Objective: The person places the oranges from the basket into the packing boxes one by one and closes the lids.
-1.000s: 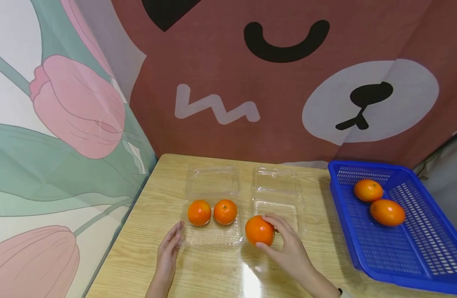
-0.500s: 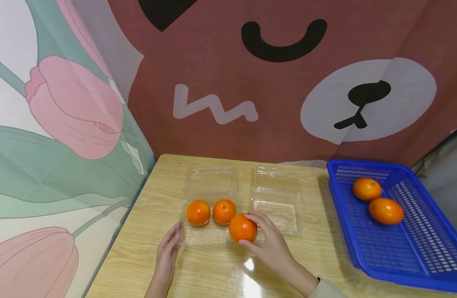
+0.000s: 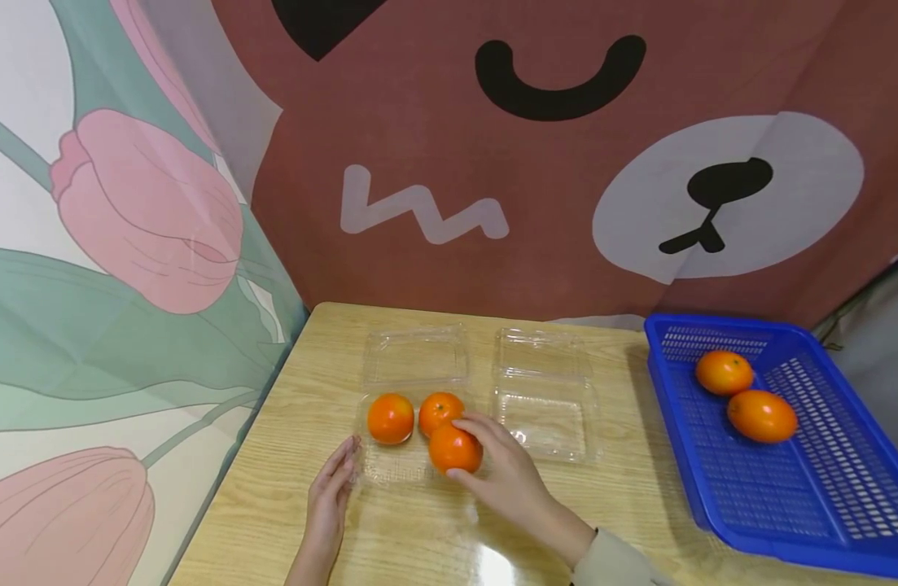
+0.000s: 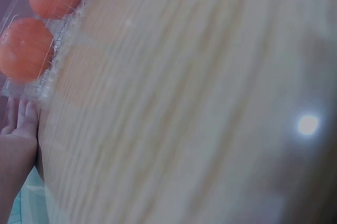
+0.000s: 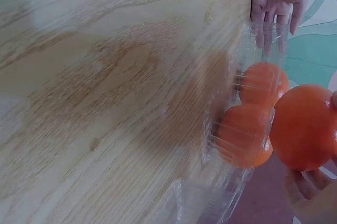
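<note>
My right hand holds an orange between thumb and fingers, over the front right part of the left clear plastic box. Two more oranges, a left one and a right one, sit side by side in the back of that box. In the right wrist view the held orange is above the box's rim. My left hand has its fingers extended, fingertips at the box's left side. The left wrist view shows those fingers right at the box's edge, near the two oranges.
A second clear plastic box, lid open, stands to the right on the wooden table. The left box's lid lies open at the back. At the far right, a blue basket holds two oranges. A printed cloth hangs behind.
My right hand has carried the orange leftward, from in front of the right box to over the left box. My left hand has stayed at the left box's side.
</note>
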The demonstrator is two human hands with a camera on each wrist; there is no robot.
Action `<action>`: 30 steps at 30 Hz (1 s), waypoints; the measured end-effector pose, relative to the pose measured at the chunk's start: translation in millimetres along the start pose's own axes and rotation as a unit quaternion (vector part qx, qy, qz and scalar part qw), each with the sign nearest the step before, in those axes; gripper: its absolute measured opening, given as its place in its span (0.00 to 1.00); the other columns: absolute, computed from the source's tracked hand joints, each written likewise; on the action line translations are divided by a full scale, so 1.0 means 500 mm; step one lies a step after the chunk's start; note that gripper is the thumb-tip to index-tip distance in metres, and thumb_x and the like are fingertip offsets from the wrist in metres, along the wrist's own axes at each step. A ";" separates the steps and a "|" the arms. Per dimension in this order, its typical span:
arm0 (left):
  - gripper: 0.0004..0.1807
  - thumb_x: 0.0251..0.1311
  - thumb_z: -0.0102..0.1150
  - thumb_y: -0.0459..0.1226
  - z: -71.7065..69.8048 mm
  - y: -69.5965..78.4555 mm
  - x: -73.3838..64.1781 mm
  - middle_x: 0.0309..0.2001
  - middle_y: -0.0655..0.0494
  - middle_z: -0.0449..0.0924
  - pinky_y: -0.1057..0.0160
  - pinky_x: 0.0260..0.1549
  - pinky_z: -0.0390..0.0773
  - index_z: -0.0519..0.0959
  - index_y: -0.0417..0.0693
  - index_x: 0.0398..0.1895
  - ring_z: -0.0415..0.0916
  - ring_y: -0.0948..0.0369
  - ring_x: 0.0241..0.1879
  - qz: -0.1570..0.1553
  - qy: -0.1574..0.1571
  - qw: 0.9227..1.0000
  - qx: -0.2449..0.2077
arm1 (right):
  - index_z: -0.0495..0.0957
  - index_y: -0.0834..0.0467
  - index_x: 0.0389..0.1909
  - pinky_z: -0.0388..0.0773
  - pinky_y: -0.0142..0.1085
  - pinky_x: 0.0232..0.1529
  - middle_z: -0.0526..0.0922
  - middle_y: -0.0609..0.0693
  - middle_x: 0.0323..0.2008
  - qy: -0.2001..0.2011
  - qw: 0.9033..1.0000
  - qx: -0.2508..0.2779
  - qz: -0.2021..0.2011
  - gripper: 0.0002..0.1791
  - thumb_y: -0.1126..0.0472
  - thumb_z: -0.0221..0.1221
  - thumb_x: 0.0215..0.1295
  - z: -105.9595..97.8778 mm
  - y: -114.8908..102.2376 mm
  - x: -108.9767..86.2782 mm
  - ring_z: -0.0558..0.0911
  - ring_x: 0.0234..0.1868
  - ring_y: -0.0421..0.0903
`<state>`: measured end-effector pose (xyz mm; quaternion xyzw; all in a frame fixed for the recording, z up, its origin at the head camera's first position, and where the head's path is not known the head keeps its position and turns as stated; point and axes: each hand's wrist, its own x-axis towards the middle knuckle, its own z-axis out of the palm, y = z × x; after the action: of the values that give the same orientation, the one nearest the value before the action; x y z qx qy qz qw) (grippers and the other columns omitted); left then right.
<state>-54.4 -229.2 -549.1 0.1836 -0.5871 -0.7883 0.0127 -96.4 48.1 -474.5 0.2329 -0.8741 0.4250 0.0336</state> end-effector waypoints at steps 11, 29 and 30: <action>0.32 0.74 0.50 0.43 0.000 0.000 0.000 0.63 0.71 0.73 0.76 0.56 0.67 0.57 0.36 0.75 0.69 0.77 0.60 0.002 0.001 1.000 -0.002 | 0.75 0.50 0.62 0.72 0.54 0.59 0.72 0.51 0.66 -0.035 0.999 -0.031 -0.018 0.33 0.50 0.73 0.55 0.021 0.007 0.016 0.71 0.66 0.53; 0.32 0.74 0.50 0.41 0.001 -0.004 0.003 0.63 0.70 0.73 0.77 0.56 0.66 0.57 0.34 0.74 0.69 0.78 0.59 0.006 0.002 1.000 -0.011 | 0.73 0.52 0.64 0.66 0.54 0.65 0.73 0.54 0.65 -0.057 0.990 -0.113 -0.057 0.35 0.46 0.71 0.56 0.027 0.008 0.023 0.72 0.64 0.57; 0.32 0.74 0.50 0.40 0.001 -0.005 0.003 0.63 0.71 0.73 0.77 0.56 0.66 0.57 0.34 0.74 0.69 0.78 0.59 0.007 0.004 1.000 -0.013 | 0.73 0.52 0.64 0.66 0.54 0.65 0.73 0.54 0.65 -0.060 0.990 -0.117 -0.055 0.35 0.46 0.71 0.57 0.026 0.006 0.023 0.72 0.64 0.57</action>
<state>-55.7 -228.5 -551.8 0.1824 -0.5777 -0.7953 0.0224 -106.3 35.5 -482.1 0.3005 -0.9040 0.3026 0.0315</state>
